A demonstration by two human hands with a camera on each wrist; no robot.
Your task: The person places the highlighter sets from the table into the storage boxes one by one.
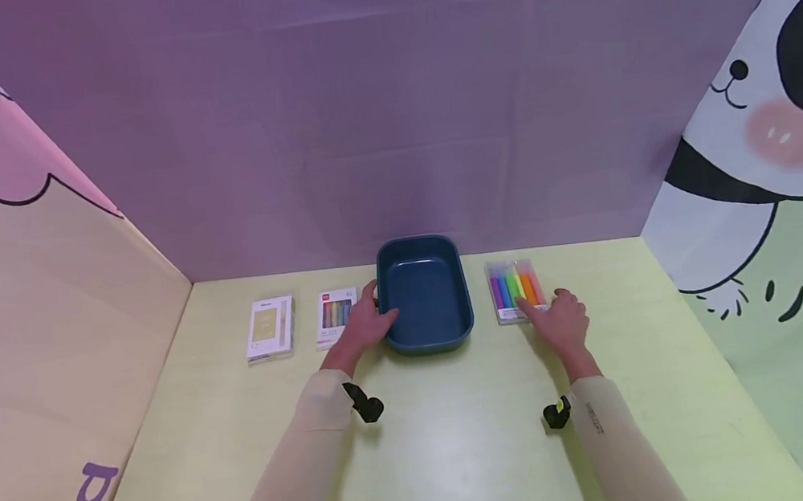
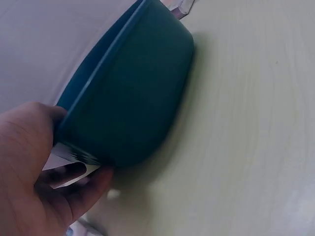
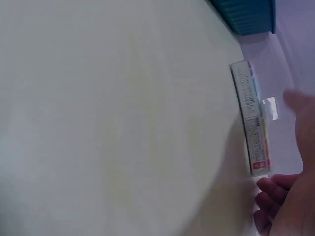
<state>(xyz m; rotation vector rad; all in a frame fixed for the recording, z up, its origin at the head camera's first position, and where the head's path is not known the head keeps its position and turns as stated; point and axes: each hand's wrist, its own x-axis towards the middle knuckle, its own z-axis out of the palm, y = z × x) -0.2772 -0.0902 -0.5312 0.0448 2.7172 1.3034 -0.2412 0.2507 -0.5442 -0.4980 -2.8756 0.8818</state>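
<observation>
A dark blue rectangular plastic basin [image 1: 426, 296] stands on the table against the purple backdrop. My left hand [image 1: 363, 325] holds its left side, thumb over the rim and fingers along the outer wall, as the left wrist view shows of the basin [image 2: 123, 93]. To the right lies a clear pack of coloured markers [image 1: 517, 291]. My right hand [image 1: 561, 324] hovers by its lower right corner, thumb over the pack and fingers beside its right edge. In the right wrist view the printed end of the marker pack [image 3: 252, 120] faces the camera, close to the loosely bent fingers [image 3: 270, 194].
A white box of coloured pens [image 1: 333, 313] lies just left of the basin, partly behind my left hand. Further left is a white box with a gold panel [image 1: 269, 329]. Printed panels stand at both sides of the pale table [image 1: 457, 455].
</observation>
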